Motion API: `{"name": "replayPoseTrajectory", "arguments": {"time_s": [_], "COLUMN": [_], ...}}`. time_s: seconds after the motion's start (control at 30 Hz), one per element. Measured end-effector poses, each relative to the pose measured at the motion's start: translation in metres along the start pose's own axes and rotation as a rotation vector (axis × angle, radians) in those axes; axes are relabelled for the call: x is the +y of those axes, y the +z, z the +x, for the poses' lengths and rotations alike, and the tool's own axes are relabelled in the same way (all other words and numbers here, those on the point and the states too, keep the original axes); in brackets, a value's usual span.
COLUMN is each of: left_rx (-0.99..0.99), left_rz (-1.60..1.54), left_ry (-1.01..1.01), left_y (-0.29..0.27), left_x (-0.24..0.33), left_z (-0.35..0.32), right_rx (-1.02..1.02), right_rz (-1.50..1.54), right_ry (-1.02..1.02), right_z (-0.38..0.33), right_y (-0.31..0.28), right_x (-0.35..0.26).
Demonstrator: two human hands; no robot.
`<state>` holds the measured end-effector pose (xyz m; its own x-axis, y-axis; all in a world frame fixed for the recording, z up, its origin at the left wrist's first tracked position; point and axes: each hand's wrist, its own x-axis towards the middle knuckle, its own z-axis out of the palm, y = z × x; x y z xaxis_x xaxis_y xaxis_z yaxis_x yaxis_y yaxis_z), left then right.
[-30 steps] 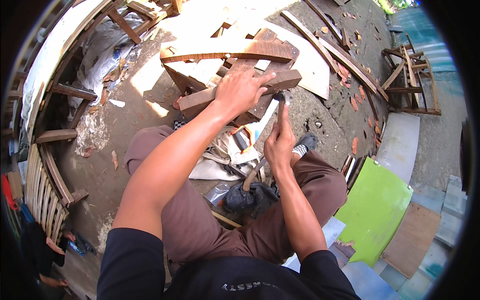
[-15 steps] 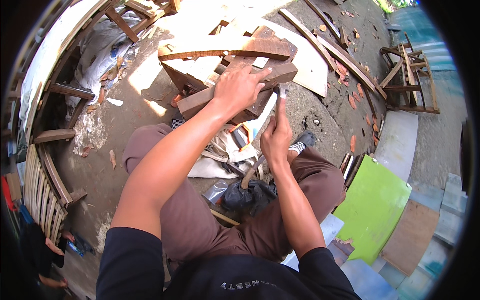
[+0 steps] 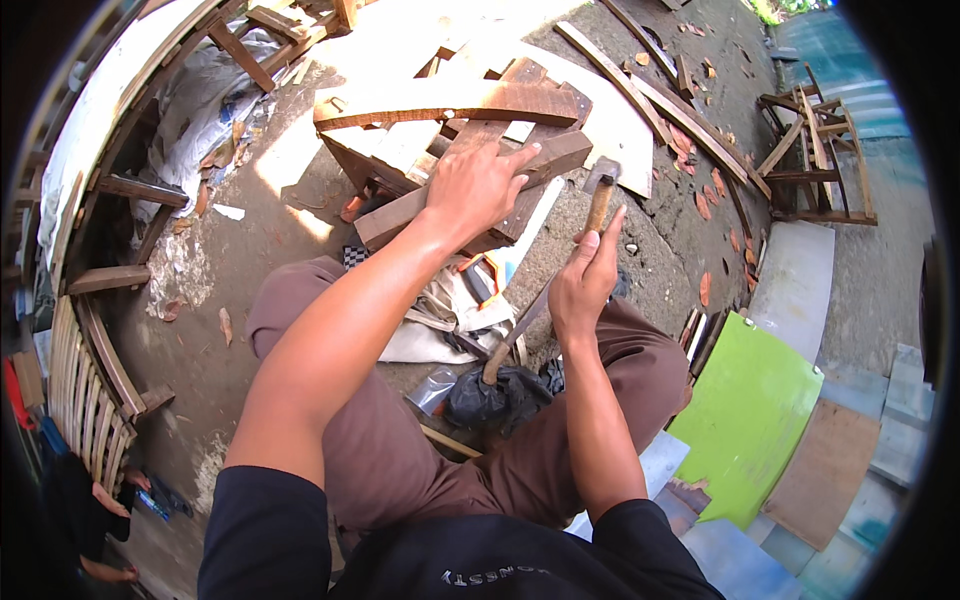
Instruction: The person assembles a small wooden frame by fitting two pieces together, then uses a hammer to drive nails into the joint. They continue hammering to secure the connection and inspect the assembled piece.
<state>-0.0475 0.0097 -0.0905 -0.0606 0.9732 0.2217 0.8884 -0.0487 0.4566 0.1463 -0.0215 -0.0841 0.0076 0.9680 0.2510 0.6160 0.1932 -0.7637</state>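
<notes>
My left hand [image 3: 473, 193] presses on a thick brown wooden beam [image 3: 397, 213] and grips it, with some fingers stretched along its top. The beam lies slanted across a stack of timber in front of me. In my right hand [image 3: 583, 285] is a hammer [image 3: 599, 208] with a wooden handle, held upright, my index finger partly extended. Its metal head stands just right of the beam's right end, apart from it. Behind the beam a curved wooden piece [image 3: 450, 103] rests on the same stack.
Between my legs lie a tool with a curved wooden handle [image 3: 494, 364], an orange-and-black handle [image 3: 482, 280], pale cloth [image 3: 430, 342] and a black plastic bag [image 3: 495, 397]. Long planks [image 3: 700, 135] and a green board [image 3: 750, 410] are on the right. Another person [image 3: 85, 510] is at lower left.
The hammer has moved right, away from the beam's end, and its handle now shows. My right hand has shifted slightly right. My left hand stays on the beam, which has hardly moved.
</notes>
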Motion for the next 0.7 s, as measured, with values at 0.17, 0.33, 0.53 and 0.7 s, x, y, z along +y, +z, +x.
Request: {"name": "replayPoseTrajectory", "arguments": {"time_s": [0.17, 0.33, 0.53, 0.7], "left_rx": [-0.05, -0.048, -0.033, 0.012], "left_rz": [-0.073, -0.071, 0.036, 0.035], "left_ry": [-0.047, -0.049, -0.009, 0.009], "left_y": [-0.002, -0.005, -0.002, -0.002], "left_x": [-0.005, -0.003, 0.007, 0.007], "left_z": [0.009, 0.007, -0.003, -0.003], "right_rx": [-0.226, -0.09, -0.09, -0.187], "right_rz": [0.374, 0.345, 0.241, 0.185], "right_ry": [0.242, 0.086, -0.073, 0.026], "right_z": [0.002, -0.005, 0.01, 0.01], "right_y": [-0.016, 0.005, 0.036, 0.051], "right_x": [0.004, 0.016, 0.044, 0.065]}}
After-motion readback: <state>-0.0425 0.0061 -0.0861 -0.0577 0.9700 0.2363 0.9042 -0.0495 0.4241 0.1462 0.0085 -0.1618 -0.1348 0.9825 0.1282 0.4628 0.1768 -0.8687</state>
